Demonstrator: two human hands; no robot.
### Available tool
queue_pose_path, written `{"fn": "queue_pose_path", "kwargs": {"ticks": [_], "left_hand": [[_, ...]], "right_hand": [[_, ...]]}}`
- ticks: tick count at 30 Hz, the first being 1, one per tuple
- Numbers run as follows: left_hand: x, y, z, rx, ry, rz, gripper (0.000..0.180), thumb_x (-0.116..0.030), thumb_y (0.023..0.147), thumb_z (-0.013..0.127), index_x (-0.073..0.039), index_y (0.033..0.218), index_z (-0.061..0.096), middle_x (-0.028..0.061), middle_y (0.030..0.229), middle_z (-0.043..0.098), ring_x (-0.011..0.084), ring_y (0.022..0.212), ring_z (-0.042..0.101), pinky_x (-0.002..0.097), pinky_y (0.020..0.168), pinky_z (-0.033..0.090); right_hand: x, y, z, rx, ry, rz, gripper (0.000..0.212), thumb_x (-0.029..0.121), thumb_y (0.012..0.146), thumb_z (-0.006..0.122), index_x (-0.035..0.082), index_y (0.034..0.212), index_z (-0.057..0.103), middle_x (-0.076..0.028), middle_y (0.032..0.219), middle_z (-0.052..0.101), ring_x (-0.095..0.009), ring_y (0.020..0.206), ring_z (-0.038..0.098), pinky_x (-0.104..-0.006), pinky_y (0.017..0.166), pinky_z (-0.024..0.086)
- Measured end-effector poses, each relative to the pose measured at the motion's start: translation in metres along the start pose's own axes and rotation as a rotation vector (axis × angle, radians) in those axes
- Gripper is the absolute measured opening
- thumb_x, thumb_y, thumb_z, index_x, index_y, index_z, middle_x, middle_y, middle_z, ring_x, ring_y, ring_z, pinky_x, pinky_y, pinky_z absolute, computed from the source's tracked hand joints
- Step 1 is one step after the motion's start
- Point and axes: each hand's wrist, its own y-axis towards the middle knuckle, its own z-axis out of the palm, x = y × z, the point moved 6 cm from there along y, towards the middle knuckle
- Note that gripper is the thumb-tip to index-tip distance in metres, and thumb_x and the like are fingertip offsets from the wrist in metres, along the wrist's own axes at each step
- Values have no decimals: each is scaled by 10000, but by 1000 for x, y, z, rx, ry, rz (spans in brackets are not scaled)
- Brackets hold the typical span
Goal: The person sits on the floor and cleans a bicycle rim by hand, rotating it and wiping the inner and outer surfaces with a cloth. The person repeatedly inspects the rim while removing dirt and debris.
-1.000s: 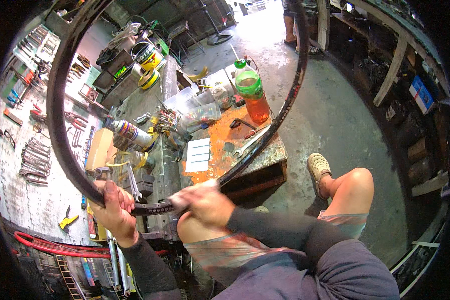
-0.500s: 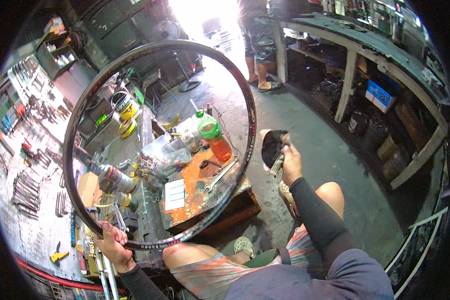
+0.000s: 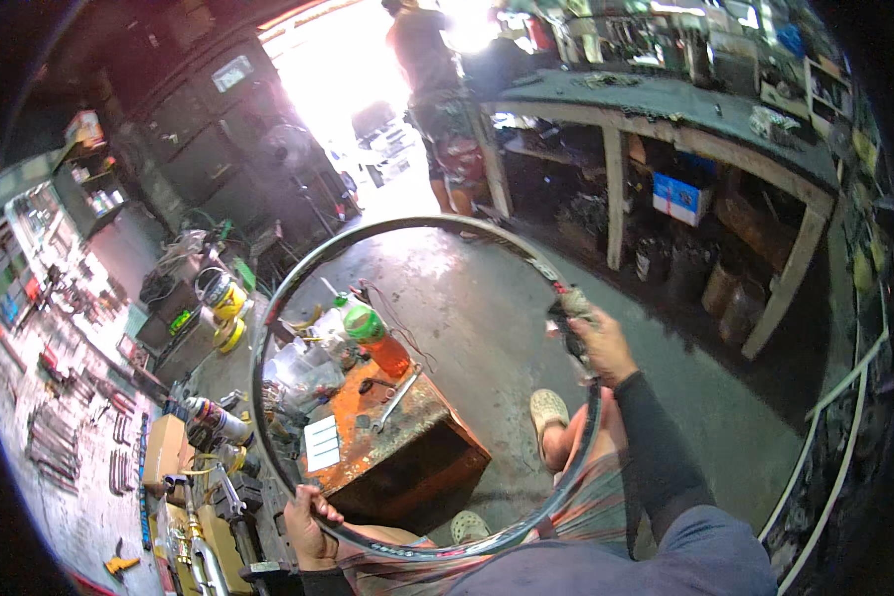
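Note:
A bare black bicycle rim (image 3: 361, 230) without spokes stands tilted in front of me, its lower edge across my lap. At its lower left my left hand (image 3: 311, 524) is closed round the rim. My right hand (image 3: 602, 343) presses a dark, dirty rag (image 3: 570, 316) against the rim's right side, fingers wrapped over the cloth. Through the hoop I see a worn orange-topped wooden box (image 3: 407, 447), bearing a bottle of orange liquid with a green top (image 3: 375, 338), a combination wrench (image 3: 397, 400) and a white card (image 3: 322, 443).
Wrenches and other tools hang on a pale board (image 3: 60, 437) at left. A spray can (image 3: 219, 419) stands among clutter beside the box. To the right runs a long workbench (image 3: 656, 109) with a blue carton (image 3: 681, 197) beneath it. Another person (image 3: 437, 99) stands by the bright doorway.
The rim has come lower and to the right, toward my lap. My right hand, earlier apart from it with the rag, now has the rag on the rim. My view has shifted.

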Motion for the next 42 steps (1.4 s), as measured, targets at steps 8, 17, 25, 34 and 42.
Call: {"fn": "queue_pose_path", "kwargs": {"ticks": [8, 17, 25, 34, 42], "left_hand": [[-131, 55, 99, 274, 338, 361, 571, -435, 1143, 690, -64, 1557, 558, 27, 948, 674, 93, 702, 630, 237, 640, 558], [-126, 51, 78, 144, 903, 441, 610, -411, 1171, 647, 11, 1606, 582, 32, 894, 647, 126, 718, 575, 343, 674, 510], [-115, 36, 99, 119, 962, 543, 616, -399, 1139, 694, 25, 1576, 597, 237, 1201, 802, 258, 1052, 750, 400, 964, 574], [-116, 15, 96, 126, 850, 624, 598, -503, 1147, 599, 19, 1429, 672, 190, 987, 761, 286, 911, 734, 448, 781, 545], [-57, 23, -14, -19, 669, 459, 803, -593, 1120, 663, -6, 1654, 542, -69, 760, 525, 46, 617, 470, 261, 520, 353]], "right_hand": [[102, 15, -6, 309, -437, -288, 567, 246, 1118, 730, -12, 1602, 587, -55, 1411, 742, -159, 1290, 664, -347, 1160, 496], [141, 52, 89, 385, -641, -192, 388, 117, 1132, 643, 91, 1517, 684, -47, 1011, 725, -135, 730, 678, -363, 722, 615], [214, 27, 317, 886, -1125, -1104, 254, 338, 1048, 722, 148, 1215, 747, -141, 1062, 760, -384, 1064, 768, -500, 898, 616], [162, -78, 449, 1063, -1153, -1290, 330, 475, 939, 769, 164, 916, 877, -134, 926, 836, -371, 913, 829, -524, 777, 649], [175, 45, 237, 715, -907, -592, 372, 316, 1080, 752, 130, 1402, 720, -208, 1019, 808, -371, 891, 807, -484, 796, 628]]}}
